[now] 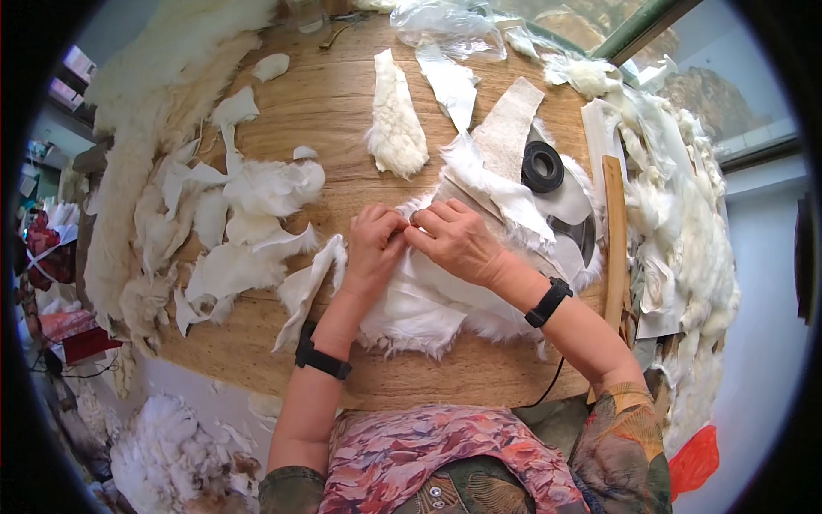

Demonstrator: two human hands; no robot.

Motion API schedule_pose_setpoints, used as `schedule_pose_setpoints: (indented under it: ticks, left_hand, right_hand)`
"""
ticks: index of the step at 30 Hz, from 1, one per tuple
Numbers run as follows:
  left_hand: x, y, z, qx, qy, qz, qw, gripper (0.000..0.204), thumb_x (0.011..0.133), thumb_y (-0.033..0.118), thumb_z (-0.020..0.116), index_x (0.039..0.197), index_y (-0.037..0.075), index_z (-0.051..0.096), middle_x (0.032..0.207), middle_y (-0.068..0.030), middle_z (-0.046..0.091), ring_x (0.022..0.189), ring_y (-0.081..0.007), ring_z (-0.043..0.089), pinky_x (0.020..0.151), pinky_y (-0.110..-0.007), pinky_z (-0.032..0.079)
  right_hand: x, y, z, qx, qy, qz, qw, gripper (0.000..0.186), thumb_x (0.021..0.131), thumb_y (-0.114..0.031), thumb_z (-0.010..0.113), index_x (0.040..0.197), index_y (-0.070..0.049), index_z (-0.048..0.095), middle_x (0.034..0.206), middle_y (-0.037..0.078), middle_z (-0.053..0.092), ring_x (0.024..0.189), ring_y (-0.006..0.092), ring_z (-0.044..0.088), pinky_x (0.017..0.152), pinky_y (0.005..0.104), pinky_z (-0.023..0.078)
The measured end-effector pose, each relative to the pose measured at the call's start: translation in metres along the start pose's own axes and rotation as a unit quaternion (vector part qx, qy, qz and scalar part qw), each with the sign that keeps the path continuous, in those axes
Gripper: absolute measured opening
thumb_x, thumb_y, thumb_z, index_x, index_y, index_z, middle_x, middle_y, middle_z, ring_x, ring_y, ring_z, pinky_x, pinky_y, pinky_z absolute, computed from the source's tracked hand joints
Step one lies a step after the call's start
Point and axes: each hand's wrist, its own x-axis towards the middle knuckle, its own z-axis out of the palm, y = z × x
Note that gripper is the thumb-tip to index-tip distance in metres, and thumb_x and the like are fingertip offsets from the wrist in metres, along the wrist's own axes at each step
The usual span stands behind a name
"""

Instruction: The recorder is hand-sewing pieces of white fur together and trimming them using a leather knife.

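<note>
My left hand point(374, 246) and my right hand point(460, 239) meet over the middle of the table, fingertips close together. Both are closed in a pinch. Between the left fingers is the upper edge of a white fur piece point(411, 304), which lies skin side up with fluffy edges. What the right fingertips pinch is too small to make out. A dark band, perhaps a ring, shows on a right finger. Just beyond the right hand, a narrow white fur strip point(514, 201) lies across the pelts, beside a beige hide piece point(511, 120).
A black tape roll point(542, 167) and a black curved object point(578, 240) rest on the pelts. A wooden strip point(614, 240) lies at the right edge. Fur scraps point(248, 257) cover the table's left side; a clear plastic bag point(449, 30) lies at the back.
</note>
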Motion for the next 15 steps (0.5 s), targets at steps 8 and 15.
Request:
schedule_pose_setpoints:
  ticks: [8,15]
  left_hand:
    - [-0.003,-0.003,0.000,0.008,-0.007,-0.008,1.000,0.010,0.073,0.007,0.069,0.082,0.006,0.064,0.090,-0.0064,0.061,0.092,-0.0264,0.055,0.082,-0.037,0.039]
    - [-0.004,0.000,-0.004,-0.015,-0.018,-0.022,0.999,0.011,0.072,0.004,0.070,0.083,0.004,0.066,0.093,-0.0075,0.062,0.094,-0.0261,0.055,0.085,-0.035,0.040]
  right_hand:
    - [0.026,-0.005,-0.007,0.228,0.175,0.242,0.927,0.006,0.083,-0.006,0.062,0.087,-0.007,0.059,0.080,0.006,0.062,0.070,0.0207,0.063,0.061,0.0302,0.048]
    - [-0.001,0.020,-0.008,0.473,-0.022,0.418,0.775,0.003,0.092,-0.007,0.057,0.091,-0.004,0.058,0.081,0.003,0.067,0.064,0.0074,0.062,0.055,0.0267,0.048]
